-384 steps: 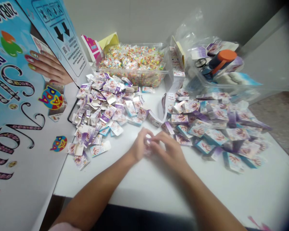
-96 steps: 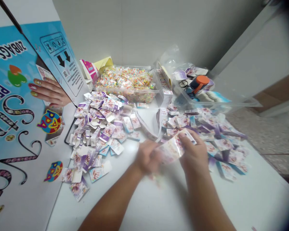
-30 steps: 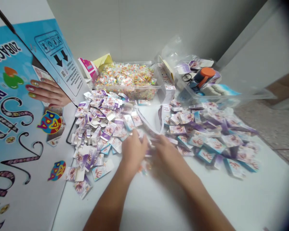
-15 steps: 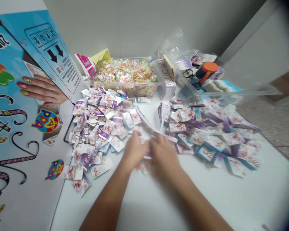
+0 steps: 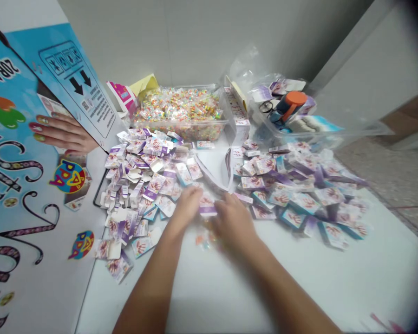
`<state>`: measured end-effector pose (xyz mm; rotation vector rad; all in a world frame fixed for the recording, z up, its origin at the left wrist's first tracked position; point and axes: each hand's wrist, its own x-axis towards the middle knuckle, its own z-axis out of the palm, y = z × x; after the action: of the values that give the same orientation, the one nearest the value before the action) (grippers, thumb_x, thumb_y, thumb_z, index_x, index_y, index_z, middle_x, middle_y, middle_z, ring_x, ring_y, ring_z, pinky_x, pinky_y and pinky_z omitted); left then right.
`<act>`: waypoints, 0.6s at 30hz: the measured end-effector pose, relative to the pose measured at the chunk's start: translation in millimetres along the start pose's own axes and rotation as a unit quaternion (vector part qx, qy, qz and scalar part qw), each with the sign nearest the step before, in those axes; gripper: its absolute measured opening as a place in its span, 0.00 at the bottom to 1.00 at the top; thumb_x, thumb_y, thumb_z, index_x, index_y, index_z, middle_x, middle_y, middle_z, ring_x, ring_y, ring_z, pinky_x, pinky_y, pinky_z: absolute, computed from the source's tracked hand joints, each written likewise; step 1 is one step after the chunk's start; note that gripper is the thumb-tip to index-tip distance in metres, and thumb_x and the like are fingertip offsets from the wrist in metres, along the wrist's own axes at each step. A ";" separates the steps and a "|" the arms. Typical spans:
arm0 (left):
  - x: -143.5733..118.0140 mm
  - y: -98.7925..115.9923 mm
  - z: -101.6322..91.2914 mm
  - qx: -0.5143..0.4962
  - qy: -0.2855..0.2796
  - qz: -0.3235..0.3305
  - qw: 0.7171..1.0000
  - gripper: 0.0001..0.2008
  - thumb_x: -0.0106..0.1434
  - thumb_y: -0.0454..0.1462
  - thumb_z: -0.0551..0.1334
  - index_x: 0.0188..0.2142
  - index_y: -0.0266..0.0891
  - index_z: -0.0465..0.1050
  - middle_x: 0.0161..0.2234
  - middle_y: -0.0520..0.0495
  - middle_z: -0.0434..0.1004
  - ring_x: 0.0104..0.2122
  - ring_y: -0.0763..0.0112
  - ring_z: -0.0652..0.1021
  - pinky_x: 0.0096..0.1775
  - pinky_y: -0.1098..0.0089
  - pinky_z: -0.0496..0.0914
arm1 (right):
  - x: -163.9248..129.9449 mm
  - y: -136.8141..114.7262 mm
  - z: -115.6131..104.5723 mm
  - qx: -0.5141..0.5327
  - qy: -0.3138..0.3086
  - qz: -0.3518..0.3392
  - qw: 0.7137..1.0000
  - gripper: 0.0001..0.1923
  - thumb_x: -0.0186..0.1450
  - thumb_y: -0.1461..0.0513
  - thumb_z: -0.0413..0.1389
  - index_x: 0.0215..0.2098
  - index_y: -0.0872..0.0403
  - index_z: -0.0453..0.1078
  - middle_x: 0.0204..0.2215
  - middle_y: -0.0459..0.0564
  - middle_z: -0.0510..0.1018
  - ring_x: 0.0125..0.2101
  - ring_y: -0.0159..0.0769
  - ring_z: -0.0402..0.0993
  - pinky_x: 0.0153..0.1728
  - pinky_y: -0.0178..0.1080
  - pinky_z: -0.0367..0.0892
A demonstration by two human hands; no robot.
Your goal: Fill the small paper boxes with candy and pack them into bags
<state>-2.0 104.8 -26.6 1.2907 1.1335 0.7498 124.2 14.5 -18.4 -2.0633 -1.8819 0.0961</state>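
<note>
A small white and purple card box (image 5: 207,205) lies between my hands at the middle of the table. My right hand (image 5: 232,217) is closed at its right end, with the fingers curled and partly blurred. To the left of that box, my left hand (image 5: 188,204) has its fingers drawn together; whatever they may hold is hidden. Just beyond my hands lies a curved stack of printed leaflets (image 5: 212,178). Near my wrists, a few small clear packets with coloured bits (image 5: 202,240) rest on the white table (image 5: 209,287).
A heap of small boxes, several with open flaps, (image 5: 139,171) spreads at left. More small boxes (image 5: 306,199) lie at right. Behind stand a clear bin of coloured packets (image 5: 181,109) and a clear tray (image 5: 299,134) holding an orange-capped item. A large printed carton (image 5: 38,185) stands left.
My hands have moved apart, the left one shifting left, and the small box shows between them. The view has shifted slightly.
</note>
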 end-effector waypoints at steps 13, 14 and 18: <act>-15.0 22.7 17.4 -0.429 -0.031 -0.067 0.900 0.18 0.54 0.38 0.71 0.44 0.38 0.74 0.28 0.53 0.73 0.20 0.83 0.67 0.18 0.81 0.55 | 3.4 3.4 -14.6 0.538 0.191 0.181 0.801 0.12 0.62 0.53 0.60 0.35 0.51 0.65 0.30 0.44 0.72 0.28 0.32 0.69 0.27 0.34 0.65; -16.7 24.2 18.7 -0.417 -0.033 -0.071 0.905 0.19 0.54 0.38 0.71 0.45 0.39 0.74 0.30 0.52 0.74 0.20 0.84 0.68 0.19 0.81 0.56 | 3.8 2.5 -14.0 0.529 0.218 0.181 0.800 0.12 0.62 0.54 0.60 0.37 0.51 0.66 0.32 0.45 0.74 0.31 0.34 0.71 0.30 0.35 0.67; -23.8 26.6 23.8 -0.333 -0.066 -0.102 0.935 0.18 0.54 0.40 0.70 0.43 0.35 0.76 0.32 0.50 0.76 0.16 0.87 0.64 0.16 0.81 0.51 | 1.6 -0.1 -13.2 0.486 0.288 0.154 0.811 0.11 0.65 0.56 0.58 0.42 0.52 0.69 0.38 0.50 0.76 0.39 0.38 0.74 0.37 0.39 0.70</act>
<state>16.9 79.3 2.3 0.6290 0.7843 0.7845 128.0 13.4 -5.8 -1.3872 -0.8069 0.3762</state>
